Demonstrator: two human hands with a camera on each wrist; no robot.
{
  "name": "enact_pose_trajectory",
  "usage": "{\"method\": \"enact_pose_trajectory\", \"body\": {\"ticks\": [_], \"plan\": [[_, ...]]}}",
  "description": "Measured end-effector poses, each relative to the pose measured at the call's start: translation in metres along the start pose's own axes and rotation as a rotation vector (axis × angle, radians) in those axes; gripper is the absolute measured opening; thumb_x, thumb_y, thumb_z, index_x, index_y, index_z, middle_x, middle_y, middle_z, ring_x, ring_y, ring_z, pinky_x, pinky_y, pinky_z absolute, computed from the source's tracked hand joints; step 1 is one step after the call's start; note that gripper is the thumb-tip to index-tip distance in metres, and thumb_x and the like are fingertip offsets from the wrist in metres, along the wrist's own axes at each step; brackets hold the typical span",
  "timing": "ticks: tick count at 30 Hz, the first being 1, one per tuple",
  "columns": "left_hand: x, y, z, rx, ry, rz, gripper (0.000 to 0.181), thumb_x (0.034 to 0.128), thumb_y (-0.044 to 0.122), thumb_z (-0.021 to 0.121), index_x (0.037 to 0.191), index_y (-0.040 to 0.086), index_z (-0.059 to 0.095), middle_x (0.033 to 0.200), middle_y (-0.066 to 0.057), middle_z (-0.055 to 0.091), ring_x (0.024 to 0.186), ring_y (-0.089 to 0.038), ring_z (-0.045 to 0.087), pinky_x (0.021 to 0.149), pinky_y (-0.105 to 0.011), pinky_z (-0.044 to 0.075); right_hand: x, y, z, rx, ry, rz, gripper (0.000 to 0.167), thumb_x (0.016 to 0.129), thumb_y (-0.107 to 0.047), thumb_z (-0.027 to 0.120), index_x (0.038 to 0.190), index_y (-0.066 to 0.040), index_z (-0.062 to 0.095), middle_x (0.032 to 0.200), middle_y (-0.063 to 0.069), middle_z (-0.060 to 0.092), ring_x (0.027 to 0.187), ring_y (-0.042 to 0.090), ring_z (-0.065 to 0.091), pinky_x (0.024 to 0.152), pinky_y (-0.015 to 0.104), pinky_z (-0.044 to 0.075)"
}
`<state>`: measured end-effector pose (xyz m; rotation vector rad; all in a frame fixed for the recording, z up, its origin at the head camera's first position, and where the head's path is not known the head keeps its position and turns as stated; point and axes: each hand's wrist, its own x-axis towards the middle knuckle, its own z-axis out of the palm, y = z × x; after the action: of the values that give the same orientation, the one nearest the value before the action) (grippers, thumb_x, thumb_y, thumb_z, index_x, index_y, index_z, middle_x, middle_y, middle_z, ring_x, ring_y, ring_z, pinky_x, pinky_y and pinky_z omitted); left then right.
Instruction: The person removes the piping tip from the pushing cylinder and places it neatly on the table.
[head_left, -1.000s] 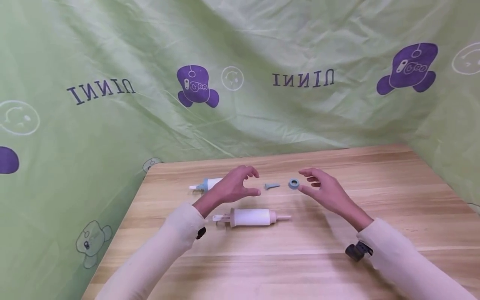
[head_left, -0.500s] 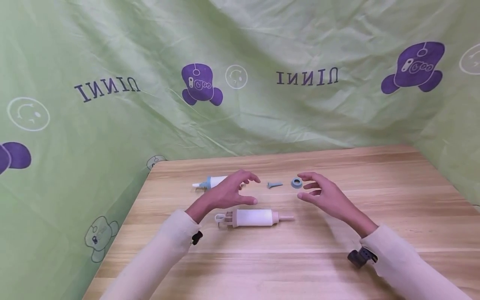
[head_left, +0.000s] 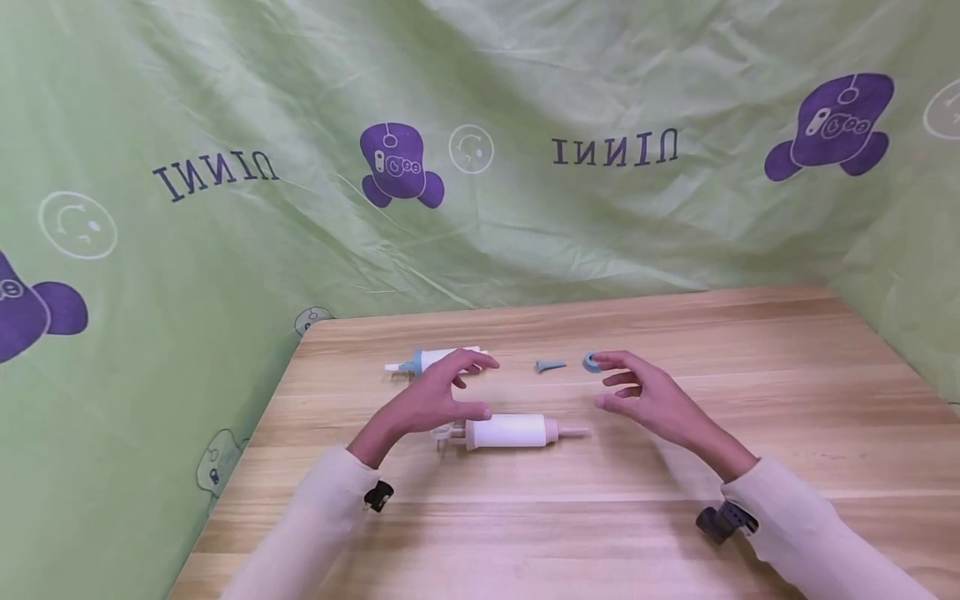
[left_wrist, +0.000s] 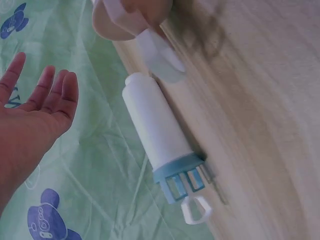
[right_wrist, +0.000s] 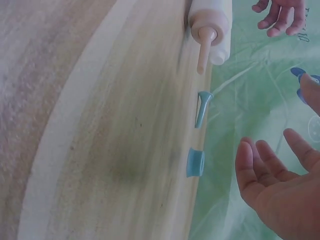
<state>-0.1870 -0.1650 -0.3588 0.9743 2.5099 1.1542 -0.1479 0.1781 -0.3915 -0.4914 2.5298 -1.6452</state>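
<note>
My left hand [head_left: 431, 398] hovers with loosely bent fingers between two white cylinders, holding nothing. Behind it lies the cylinder with a blue collar [head_left: 417, 362] and white tip; nearer, and partly behind my thumb, the one with pink ends [head_left: 510, 431]. In the left wrist view the blue-collared cylinder [left_wrist: 157, 122] lies beside my left hand [left_wrist: 35, 115]. My right hand [head_left: 652, 398], fingers apart and empty, is just right of a small blue ring [head_left: 591, 362]. A blue nozzle [head_left: 550, 366] lies left of the ring, and both show in the right wrist view, ring [right_wrist: 195, 162] and nozzle [right_wrist: 202, 108].
The wooden table [head_left: 600, 533] carries all the parts. A green sheet [head_left: 510, 242] with purple figures and lettering hangs behind it and at both sides. Small black devices [head_left: 378, 497] are strapped at both wrists.
My left hand has moved left and toward me, uncovering more of the blue-collared cylinder. The right hand has shifted slightly, its fingertips now overlapping the ring's edge in the head view. The parts stay on the table.
</note>
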Motion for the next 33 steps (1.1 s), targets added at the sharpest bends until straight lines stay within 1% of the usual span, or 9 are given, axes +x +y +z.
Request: {"method": "enact_pose_trajectory", "body": {"ticks": [4, 7, 10, 12, 16, 20, 24, 28, 33], "plan": [[-0.009, -0.008, 0.001, -0.096, 0.04, 0.013, 0.06, 0.0815, 0.013, 0.082, 0.135, 0.005, 0.055, 0.133, -0.006, 0.057, 0.122, -0.029, 0.052, 0.094, -0.044, 0.046, -0.002, 0.005, 0.001, 0.101, -0.036, 0.014, 0.063, 0.09, -0.011, 0.075, 0.144, 0.002, 0.045, 0.136, 0.026, 0.052, 0.118, 0.045, 0.054, 0.091, 0.036, 0.051], [-0.017, -0.012, 0.002, -0.165, 0.067, 0.003, 0.061, 0.0801, 0.006, 0.081, 0.135, 0.002, 0.054, 0.132, -0.006, 0.058, 0.122, -0.028, 0.051, 0.095, -0.046, 0.046, -0.005, 0.008, 0.002, 0.187, -0.062, 0.031, 0.065, 0.089, -0.005, 0.076, 0.144, 0.005, 0.042, 0.135, 0.031, 0.05, 0.12, 0.049, 0.052, 0.089, 0.03, 0.052], [-0.024, -0.015, 0.002, -0.201, 0.098, -0.031, 0.062, 0.0786, 0.004, 0.082, 0.135, 0.003, 0.055, 0.13, -0.004, 0.058, 0.121, -0.025, 0.051, 0.096, -0.046, 0.045, -0.008, 0.011, 0.002, 0.235, -0.082, 0.046, 0.068, 0.088, -0.003, 0.076, 0.145, 0.005, 0.041, 0.135, 0.033, 0.048, 0.121, 0.05, 0.051, 0.088, 0.029, 0.053], [-0.028, -0.019, 0.001, -0.207, 0.118, -0.055, 0.062, 0.0784, 0.005, 0.083, 0.134, 0.004, 0.055, 0.13, -0.004, 0.058, 0.12, -0.025, 0.051, 0.096, -0.046, 0.045, -0.009, 0.012, 0.002, 0.26, -0.097, 0.054, 0.069, 0.088, -0.002, 0.076, 0.146, 0.005, 0.04, 0.135, 0.034, 0.047, 0.122, 0.05, 0.05, 0.089, 0.028, 0.052], [-0.037, -0.027, 0.001, -0.223, 0.152, -0.094, 0.065, 0.0784, 0.008, 0.084, 0.134, 0.0, 0.053, 0.132, -0.009, 0.056, 0.121, -0.034, 0.05, 0.096, -0.048, 0.046, -0.01, 0.015, 0.001, 0.306, -0.129, 0.064, 0.071, 0.087, 0.0, 0.075, 0.147, 0.005, 0.036, 0.137, 0.035, 0.045, 0.124, 0.05, 0.048, 0.091, 0.029, 0.051], [-0.044, -0.035, 0.001, -0.252, 0.161, -0.133, 0.067, 0.0774, 0.008, 0.085, 0.135, -0.002, 0.052, 0.135, -0.017, 0.053, 0.124, -0.044, 0.046, 0.098, -0.052, 0.044, -0.01, 0.017, 0.003, 0.301, -0.126, 0.065, 0.071, 0.087, 0.002, 0.075, 0.146, 0.005, 0.036, 0.137, 0.035, 0.045, 0.125, 0.05, 0.047, 0.096, 0.036, 0.05], [-0.049, -0.045, 0.003, -0.265, 0.161, -0.185, 0.068, 0.0776, 0.007, 0.085, 0.136, -0.001, 0.051, 0.138, -0.023, 0.05, 0.125, -0.044, 0.044, 0.1, -0.056, 0.041, -0.011, 0.019, 0.006, 0.261, -0.126, 0.072, 0.07, 0.086, 0.002, 0.076, 0.144, 0.005, 0.037, 0.137, 0.033, 0.045, 0.124, 0.048, 0.048, 0.099, 0.046, 0.046], [-0.053, -0.054, 0.005, -0.263, 0.17, -0.236, 0.068, 0.0788, 0.01, 0.085, 0.136, 0.0, 0.05, 0.139, -0.023, 0.049, 0.127, -0.042, 0.044, 0.101, -0.057, 0.04, -0.011, 0.019, 0.009, 0.244, -0.127, 0.079, 0.071, 0.085, 0.003, 0.076, 0.144, 0.006, 0.037, 0.137, 0.033, 0.046, 0.123, 0.048, 0.049, 0.099, 0.048, 0.046], [-0.057, -0.061, 0.008, -0.307, 0.184, -0.28, 0.071, 0.0779, 0.008, 0.086, 0.138, 0.003, 0.049, 0.14, -0.022, 0.048, 0.126, -0.042, 0.046, 0.102, -0.056, 0.04, -0.011, 0.02, 0.012, 0.231, -0.135, 0.086, 0.07, 0.084, 0.003, 0.077, 0.143, 0.007, 0.038, 0.136, 0.033, 0.047, 0.122, 0.047, 0.05, 0.098, 0.045, 0.047]]}}
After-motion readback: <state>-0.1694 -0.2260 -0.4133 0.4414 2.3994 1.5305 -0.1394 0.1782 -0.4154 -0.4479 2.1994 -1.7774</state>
